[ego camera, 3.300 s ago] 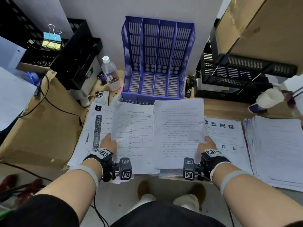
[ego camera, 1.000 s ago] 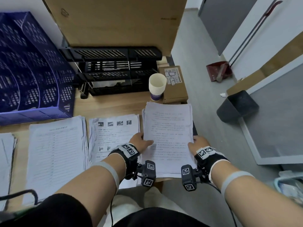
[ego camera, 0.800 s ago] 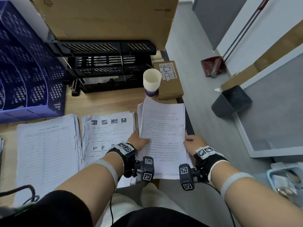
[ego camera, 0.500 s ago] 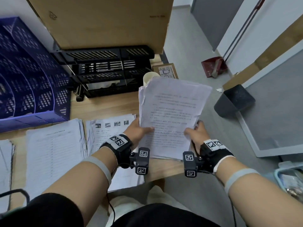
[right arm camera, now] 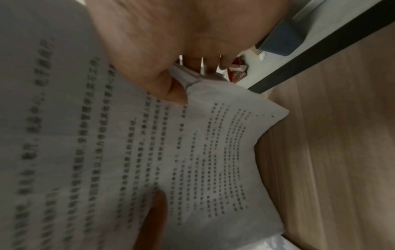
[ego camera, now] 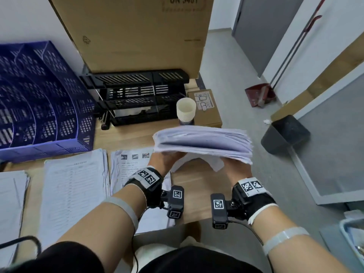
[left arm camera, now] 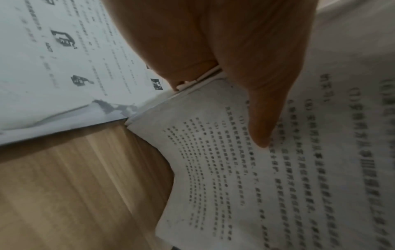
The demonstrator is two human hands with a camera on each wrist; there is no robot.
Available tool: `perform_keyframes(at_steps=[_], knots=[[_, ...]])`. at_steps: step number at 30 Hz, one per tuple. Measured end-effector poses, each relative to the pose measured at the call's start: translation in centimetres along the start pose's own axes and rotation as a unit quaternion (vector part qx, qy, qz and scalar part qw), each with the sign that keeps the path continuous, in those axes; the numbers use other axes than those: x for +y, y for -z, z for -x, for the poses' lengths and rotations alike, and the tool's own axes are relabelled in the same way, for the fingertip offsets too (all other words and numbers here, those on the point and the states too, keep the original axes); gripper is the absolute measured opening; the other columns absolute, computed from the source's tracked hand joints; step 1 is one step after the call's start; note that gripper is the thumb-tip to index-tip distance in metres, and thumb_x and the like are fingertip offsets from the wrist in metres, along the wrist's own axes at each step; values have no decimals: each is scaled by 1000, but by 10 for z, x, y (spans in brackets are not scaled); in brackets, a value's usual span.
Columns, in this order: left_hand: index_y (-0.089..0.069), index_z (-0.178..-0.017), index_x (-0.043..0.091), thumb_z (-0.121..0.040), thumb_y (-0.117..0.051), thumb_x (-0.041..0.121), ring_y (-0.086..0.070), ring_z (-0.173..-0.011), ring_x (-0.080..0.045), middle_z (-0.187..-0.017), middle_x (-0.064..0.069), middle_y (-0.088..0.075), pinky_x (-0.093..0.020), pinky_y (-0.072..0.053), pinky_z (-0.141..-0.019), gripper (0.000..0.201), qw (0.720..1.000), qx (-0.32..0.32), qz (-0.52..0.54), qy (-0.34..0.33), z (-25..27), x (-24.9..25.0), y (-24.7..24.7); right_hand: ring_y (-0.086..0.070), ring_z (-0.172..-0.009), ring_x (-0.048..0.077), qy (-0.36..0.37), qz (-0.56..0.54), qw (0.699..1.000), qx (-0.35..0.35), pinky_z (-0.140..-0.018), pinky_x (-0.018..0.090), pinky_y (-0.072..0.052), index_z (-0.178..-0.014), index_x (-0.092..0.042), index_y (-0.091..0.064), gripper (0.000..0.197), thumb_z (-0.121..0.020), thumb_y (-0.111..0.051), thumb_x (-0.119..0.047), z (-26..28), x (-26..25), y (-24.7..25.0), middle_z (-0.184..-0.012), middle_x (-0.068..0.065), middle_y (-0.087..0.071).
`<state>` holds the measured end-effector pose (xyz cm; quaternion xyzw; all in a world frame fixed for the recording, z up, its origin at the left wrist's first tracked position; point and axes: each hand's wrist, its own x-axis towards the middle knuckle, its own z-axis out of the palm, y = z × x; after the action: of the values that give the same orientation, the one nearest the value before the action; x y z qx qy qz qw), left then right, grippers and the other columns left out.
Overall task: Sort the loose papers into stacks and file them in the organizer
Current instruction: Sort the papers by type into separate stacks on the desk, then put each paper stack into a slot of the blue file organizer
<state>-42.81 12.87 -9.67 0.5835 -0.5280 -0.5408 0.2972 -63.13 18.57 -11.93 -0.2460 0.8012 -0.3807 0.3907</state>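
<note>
White sheets make up the paper stack (ego camera: 202, 139) that both hands hold lifted clear of the wooden desk (ego camera: 197, 186). The left hand (ego camera: 164, 160) pinches its left edge, thumb on the printed face and fingers behind, as the left wrist view shows; the right hand (ego camera: 235, 170) clamps the opposite edge the same way. Between the two grips the stack stands nearly on edge, its upper edges fanned unevenly, while the lower corners droop and curl below the thumbs.

It should handle as fairly light but floppy: loose sheets with nothing binding them, smooth enough to slide on one another. Outer pages could slip free if the pinch loosens, and the ragged edge suggests they want squaring, probably by tapping the lower edge on the desk directly beneath the hands. Holding at mid-height on both side edges looks best; a one-handed hold near a corner would let the rest sag and spill.

Left of the grip lie two other paper piles (ego camera: 76, 194), and beyond them, further left, the blue organizer (ego camera: 39, 107) with its upright slots.
</note>
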Motion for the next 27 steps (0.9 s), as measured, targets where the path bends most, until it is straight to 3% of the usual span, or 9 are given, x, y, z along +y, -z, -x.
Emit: perform_keyframes(at_steps=[1, 3, 7, 11, 14, 18, 21, 24, 27], knots=[[-66, -103, 25, -83, -76, 24, -63, -101, -17, -110, 1, -69, -37, -52, -93, 23, 1000, 4, 5, -22, 1, 2, 0, -57, -86, 18, -5, -4, 1000, 6, -57, 19, -40, -103, -12, -59, 23, -85, -68, -23, 1, 0, 0, -89, -1, -57], [-68, -83, 32, -82, -76, 25, -67, -93, -21, -94, 1, -73, -46, -56, -87, 11, 998, 40, 28, -25, 1, 1, 1, -53, -74, 16, 88, 11, 996, -1, -54, 18, -39, -88, -9, -61, 8, -87, -64, -17, 5, -8, 2, -77, 0, -58], [-73, -73, 33, -84, -74, 32, -68, -97, -30, -91, -5, -74, -54, -55, -87, 11, 992, 87, 85, -14, 6, -1, -5, -65, -88, 19, 147, -26, 989, -10, -79, 28, -52, -97, -10, -66, 9, -91, -59, -10, 22, -24, 1, -91, 2, -70], [-72, -87, 32, -83, -75, 30, -68, -96, -22, -95, 3, -74, -47, -57, -86, 5, 991, 72, 94, -57, 3, 10, -4, -68, -89, 18, 147, -63, 987, 0, -80, 29, -53, -102, -9, -69, 17, -86, -62, -9, 30, -31, 2, -95, 2, -73], [-70, -106, 30, -75, -80, 38, -68, -100, -16, -103, 6, -73, -44, -56, -89, 34, 997, 12, 63, -36, -6, 1, 2, -67, -86, 26, 98, -53, 994, -17, -67, 26, -50, -98, -6, -68, 16, -83, -63, -8, 28, -29, 2, -90, 9, -72], [-69, -106, 16, -78, -76, 33, -66, -98, -27, -106, -8, -72, -52, -55, -89, 33, 1000, -4, -15, -13, -6, -21, 2, -60, -88, 26, 37, 36, 996, -69, -69, 24, -43, -103, -7, -64, 16, -88, -61, -10, 28, -14, 1, -101, 11, -67], [-71, -102, 7, -82, -75, 30, -66, -96, -29, -101, -9, -72, -47, -55, -89, 30, 1000, 14, -19, 1, -4, -21, 8, -68, -91, 30, 82, 57, 994, -39, -67, 22, -43, -97, 1, -69, 17, -88, -64, -13, 23, -16, 3, -96, 15, -71], [-75, -96, 20, -67, -81, 50, -68, -99, -28, -101, -4, -75, -51, -55, -90, 42, 999, 12, 36, -1, -4, -17, 30, -67, -89, 20, 144, 44, 987, -50, -75, 24, -47, -102, -6, -71, 18, -91, -65, -20, 26, -41, 1, -95, 6, -71], [-76, -97, 23, -63, -87, 42, -69, -104, -27, -106, -4, -75, -49, -54, -94, 41, 996, 5, 83, -15, 4, -11, 70, -67, -89, 20, 178, 28, 979, -95, -81, 30, -52, -100, -15, -71, 14, -91, -65, -23, 30, -76, -16, -99, 4, -72]])
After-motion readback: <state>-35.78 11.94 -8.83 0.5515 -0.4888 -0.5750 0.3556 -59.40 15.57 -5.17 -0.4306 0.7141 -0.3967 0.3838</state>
